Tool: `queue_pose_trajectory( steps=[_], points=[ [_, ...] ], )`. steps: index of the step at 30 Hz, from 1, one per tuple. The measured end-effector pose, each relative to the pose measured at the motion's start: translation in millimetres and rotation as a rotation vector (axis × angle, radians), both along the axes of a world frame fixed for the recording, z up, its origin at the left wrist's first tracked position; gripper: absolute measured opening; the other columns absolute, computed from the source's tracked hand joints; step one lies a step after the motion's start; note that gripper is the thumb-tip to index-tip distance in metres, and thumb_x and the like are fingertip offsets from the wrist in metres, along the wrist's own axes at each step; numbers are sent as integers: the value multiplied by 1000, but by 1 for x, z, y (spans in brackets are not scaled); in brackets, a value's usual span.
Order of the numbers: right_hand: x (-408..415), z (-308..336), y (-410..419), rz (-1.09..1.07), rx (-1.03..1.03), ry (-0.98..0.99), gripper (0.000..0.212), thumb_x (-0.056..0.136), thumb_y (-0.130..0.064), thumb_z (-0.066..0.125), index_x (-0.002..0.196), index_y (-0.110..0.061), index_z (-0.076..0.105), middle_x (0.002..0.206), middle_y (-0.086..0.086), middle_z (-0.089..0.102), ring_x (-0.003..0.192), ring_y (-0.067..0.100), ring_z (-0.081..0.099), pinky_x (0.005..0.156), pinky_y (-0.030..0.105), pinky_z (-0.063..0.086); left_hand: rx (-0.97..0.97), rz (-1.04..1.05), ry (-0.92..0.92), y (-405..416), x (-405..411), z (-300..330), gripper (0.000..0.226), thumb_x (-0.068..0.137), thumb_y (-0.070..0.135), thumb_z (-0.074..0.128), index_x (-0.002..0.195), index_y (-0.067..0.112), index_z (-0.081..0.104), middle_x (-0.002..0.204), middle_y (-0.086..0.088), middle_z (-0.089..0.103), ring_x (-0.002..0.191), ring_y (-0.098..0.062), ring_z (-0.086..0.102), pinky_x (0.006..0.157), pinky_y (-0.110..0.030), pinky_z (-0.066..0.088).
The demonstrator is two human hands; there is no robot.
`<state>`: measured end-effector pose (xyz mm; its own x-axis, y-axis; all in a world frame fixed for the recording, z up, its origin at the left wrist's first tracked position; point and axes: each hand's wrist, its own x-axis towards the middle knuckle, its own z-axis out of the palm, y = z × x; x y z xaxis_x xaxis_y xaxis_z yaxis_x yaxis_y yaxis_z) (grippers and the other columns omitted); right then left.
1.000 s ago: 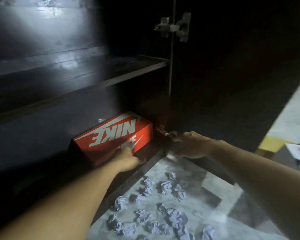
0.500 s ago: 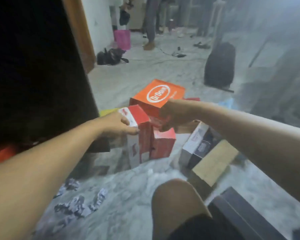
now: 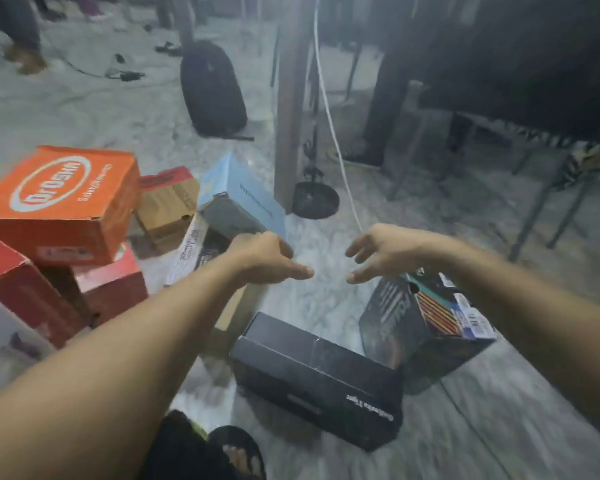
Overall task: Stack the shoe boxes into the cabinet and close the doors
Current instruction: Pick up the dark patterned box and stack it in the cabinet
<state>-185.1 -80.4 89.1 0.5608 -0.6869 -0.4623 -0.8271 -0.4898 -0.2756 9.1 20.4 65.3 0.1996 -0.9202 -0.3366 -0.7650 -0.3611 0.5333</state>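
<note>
Head view swings off the cabinet: left hand (image 3: 267,259) and right hand (image 3: 383,252), grips released, now reach toward the black shoe box (image 3: 317,377) at lower centre.

The single head-worn view looks forward and down from close above. It faces the grey marble floor (image 3: 319,258).

A pale marbled floor (image 3: 326,299) carries scattered shoe boxes: a long black box (image 3: 317,377) lies flat in front, a dark striped box (image 3: 426,320) tilts beside it, and red boxes (image 3: 111,289) sit at left. Farther back, a black backpack (image 3: 212,88) stands on the floor near a round black stand base (image 3: 315,199).
</note>
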Motion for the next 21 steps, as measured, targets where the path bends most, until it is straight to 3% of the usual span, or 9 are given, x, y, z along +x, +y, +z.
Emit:
queue_pose_trajectory(
  steps=[2,5,7,9,11,15,18,20,21],
  points=[
    [-35,-9,-8,-113,-41,-13,65,74,-46,79,129,-18,61,120,1,68,102,17,65,89,31,52,9,-76,9,-10,-36,-7,66,67,73,67,109,21,67,114,10,64,101,-18,60,83,-27,51],
    [-78,-21,-17,-244,-185,-63,43,74,-45,78,108,-19,72,92,-1,68,81,17,61,67,24,41,62,-82,254,-22,-88,-25,59,80,46,74,121,6,60,117,-8,63,112,-25,61,96,-33,47],
    [-96,-28,-22,-363,-250,-101,38,73,-44,77,103,-20,72,97,4,71,76,18,58,65,27,40,78,-60,344,-26,-116,-36,65,82,38,75,130,0,55,117,-11,62,109,-24,61,97,-34,48],
    [-107,-34,-28,-477,-246,-135,63,69,-47,79,124,-20,63,115,8,68,87,22,62,73,29,45,102,-54,408,-27,-137,-45,54,85,30,73,126,-1,57,100,-7,58,93,-21,60,86,-32,49],
    [-109,-41,-37,-506,-239,-140,85,65,-52,80,139,-21,51,132,10,60,111,28,60,88,34,48,128,-19,479,-27,-151,-53,40,89,25,69,121,4,59,92,-3,56,81,-17,56,68,-26,47],
    [-96,-46,-51,-506,-175,-88,101,65,-64,76,149,-26,36,152,9,41,136,32,41,106,39,37,175,144,621,-25,-168,-66,19,94,31,60,106,17,51,101,-7,54,90,-22,54,76,-32,47],
    [-83,-48,-59,-491,-142,-3,109,61,-76,69,151,-26,32,156,9,33,139,32,38,109,40,36,245,262,753,-24,-176,-75,25,98,29,54,111,8,51,105,-9,50,92,-28,56,78,-38,48],
    [-76,-52,-62,-510,-84,18,120,49,-82,70,148,-24,36,151,8,41,128,32,51,103,40,45,296,315,830,-24,-180,-80,21,99,22,49,103,2,49,102,-14,52,92,-31,61,72,-38,48],
    [-74,-55,-61,-521,-62,21,125,40,-85,71,145,-24,40,145,8,48,120,31,57,99,41,49,308,336,852,-24,-181,-82,20,98,19,47,109,2,48,107,-15,53,96,-32,62,66,-36,47]
  ],
)
